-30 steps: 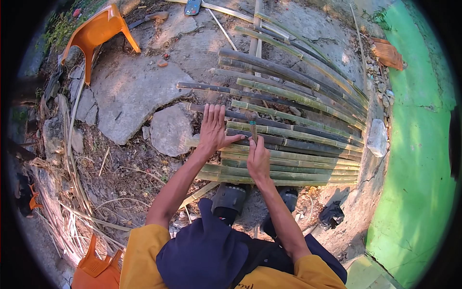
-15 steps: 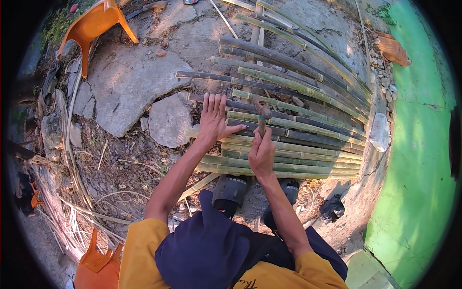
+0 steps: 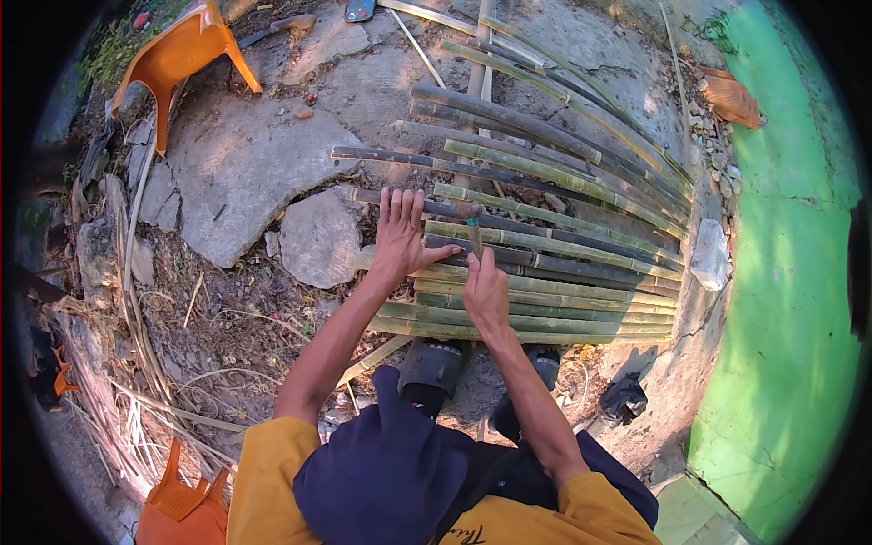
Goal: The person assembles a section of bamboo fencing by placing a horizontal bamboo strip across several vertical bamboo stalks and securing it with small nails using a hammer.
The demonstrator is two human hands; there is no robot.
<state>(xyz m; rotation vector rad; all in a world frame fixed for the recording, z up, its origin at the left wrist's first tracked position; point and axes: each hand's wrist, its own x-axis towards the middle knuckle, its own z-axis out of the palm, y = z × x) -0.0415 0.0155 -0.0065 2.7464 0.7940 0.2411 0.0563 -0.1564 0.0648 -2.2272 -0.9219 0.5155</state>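
Split bamboo slats (image 3: 581,301), some green and some dark, lie side by side in front of me. My left hand (image 3: 400,238) rests across the left ends of the dark slats, its fingers stretched flat and its thumb pointing right. My right hand (image 3: 486,292) is closed round the handle of a hammer (image 3: 473,234). The hammer's head is over the dark slats, just right of my left hand; whether it touches them I cannot tell. Any nail under it is hidden.
A crosspiece (image 3: 478,68) runs beneath the slats. An orange plastic chair (image 3: 186,45), a large knife (image 3: 277,29) and a phone-like device (image 3: 360,10) are at the far left. Broken concrete slabs (image 3: 241,182) cover the ground. A white stone (image 3: 709,254) sits by the green surface (image 3: 781,300) at right.
The hammer has come down from a raised position toward the dark slats, and its head has shifted slightly left. My left hand keeps its place on the slats.
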